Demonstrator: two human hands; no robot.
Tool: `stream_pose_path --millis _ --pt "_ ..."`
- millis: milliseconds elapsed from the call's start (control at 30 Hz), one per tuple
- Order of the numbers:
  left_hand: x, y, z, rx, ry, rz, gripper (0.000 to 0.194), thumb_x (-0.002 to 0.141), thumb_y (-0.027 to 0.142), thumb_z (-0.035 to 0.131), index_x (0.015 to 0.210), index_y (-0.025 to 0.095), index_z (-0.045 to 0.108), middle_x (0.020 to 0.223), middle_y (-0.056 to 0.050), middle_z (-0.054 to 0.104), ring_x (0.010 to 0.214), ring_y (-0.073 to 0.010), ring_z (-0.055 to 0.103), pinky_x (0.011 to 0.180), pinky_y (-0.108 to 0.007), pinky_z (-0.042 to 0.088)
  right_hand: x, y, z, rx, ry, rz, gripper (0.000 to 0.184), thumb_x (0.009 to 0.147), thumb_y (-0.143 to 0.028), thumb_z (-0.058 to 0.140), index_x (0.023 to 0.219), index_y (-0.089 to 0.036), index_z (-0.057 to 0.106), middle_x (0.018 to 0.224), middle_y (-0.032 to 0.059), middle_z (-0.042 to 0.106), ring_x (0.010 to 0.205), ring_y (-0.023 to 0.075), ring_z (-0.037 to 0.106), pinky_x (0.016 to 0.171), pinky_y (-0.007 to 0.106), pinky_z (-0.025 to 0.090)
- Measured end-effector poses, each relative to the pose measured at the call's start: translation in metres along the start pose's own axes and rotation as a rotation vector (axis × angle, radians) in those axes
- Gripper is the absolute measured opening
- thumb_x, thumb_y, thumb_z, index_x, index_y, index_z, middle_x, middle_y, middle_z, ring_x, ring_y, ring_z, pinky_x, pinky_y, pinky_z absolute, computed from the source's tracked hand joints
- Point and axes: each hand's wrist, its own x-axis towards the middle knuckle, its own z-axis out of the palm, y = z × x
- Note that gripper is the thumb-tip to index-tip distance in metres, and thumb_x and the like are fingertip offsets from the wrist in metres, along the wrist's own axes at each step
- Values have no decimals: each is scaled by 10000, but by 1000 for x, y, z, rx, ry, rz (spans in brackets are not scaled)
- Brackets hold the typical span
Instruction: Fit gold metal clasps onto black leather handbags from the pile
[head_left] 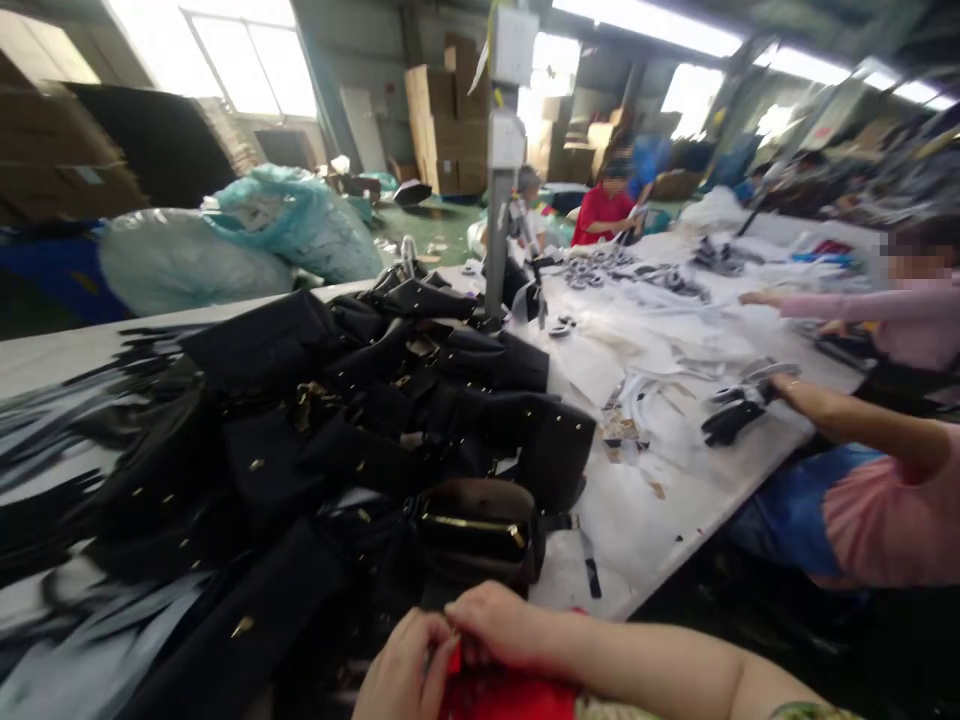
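At the bottom of the view, close to my body, my left hand (405, 665) and my right hand (491, 622) meet with fingertips pinched together. Whatever lies between the fingers is too small and hidden to name. Red cloth (510, 697) shows just below and behind them. Right beyond my hands sits a glossy black bag (474, 532) with a gold-coloured zip, on the near edge of a large heap of black bags (390, 430) with small gold metal fittings. A dark strap (589, 560) sticks out to the right of the glossy bag.
Grey and black strips (52, 430) lie along the left of the white table (622, 540). A metal post (496, 230) rises behind the heap. Co-workers sit on the right; one hand (784, 385) reaches over black pieces (731, 420). Plastic sacks (300, 225) and cartons (442, 125) stand behind.
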Motion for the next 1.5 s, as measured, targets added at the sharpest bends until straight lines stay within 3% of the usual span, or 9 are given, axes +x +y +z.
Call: stream_pose_path --millis 133,267,400,533,733,1133,1267,1400,1500 --pt "-6 21 -10 53 -69 -94 164 893 227 464 775 205 577 828 -43 643 805 -197 607 767 -332 484 -12 -5 -5 75 -68 -30 381 845 -457 513 599 -165 525 499 -41 474 447 75 380 460 214 298" --pt "-10 17 -7 -41 -75 -179 122 887 223 508 792 190 577 839 -38 655 813 -179 601 812 -336 472 -5 12 -11 113 -135 -58 419 896 -504 439 767 -145 611 555 -41 483 482 83 384 483 223 306" --pt "-19 10 -3 -128 0 -264 138 915 238 483 815 183 561 779 -14 625 723 -148 600 775 -314 478 -6 18 -13 112 -223 -119 292 815 -308 482 954 -116 655 650 -19 531 550 93 434 532 228 346" --pt "-21 5 0 -115 121 -276 117 919 216 471 843 177 550 799 -20 609 729 -147 603 791 -325 480 -7 12 -12 -152 -226 -295 382 735 -184 562 1112 -145 613 726 -19 562 645 121 489 610 246 398" --pt "-19 1 6 -232 132 -319 124 938 256 462 888 177 544 800 -33 646 725 -154 647 771 -329 523 2 11 -13 -520 -152 -444 149 865 -240 522 921 -176 645 856 40 663 770 171 573 728 301 434" --pt "-16 5 -1 -380 -73 -302 108 928 254 463 835 201 474 684 2 668 671 -144 658 721 -295 528 -1 8 -18 -71 -312 -266 304 856 -398 586 1037 -155 571 789 3 621 661 124 542 613 254 424" --pt "-17 -5 3 -584 -54 -357 137 929 314 471 867 193 459 647 11 639 618 -136 635 660 -286 528 3 10 -16 -95 -148 -243 328 858 -445 562 957 -138 618 662 -17 568 571 109 488 548 244 382" --pt "-22 -19 -2 -701 30 -391 222 900 399 523 850 193 456 600 30 611 569 -123 598 631 -272 507 16 17 -19 195 132 -122 355 797 -485 585 880 -141 613 557 -43 490 473 85 385 460 230 274" --pt "-29 -29 -15 -768 147 -453 304 854 469 578 830 195 450 581 39 596 544 -116 576 598 -253 494 21 14 -26 323 213 -97 359 740 -483 630 851 -142 629 547 -37 480 465 80 351 446 232 234"
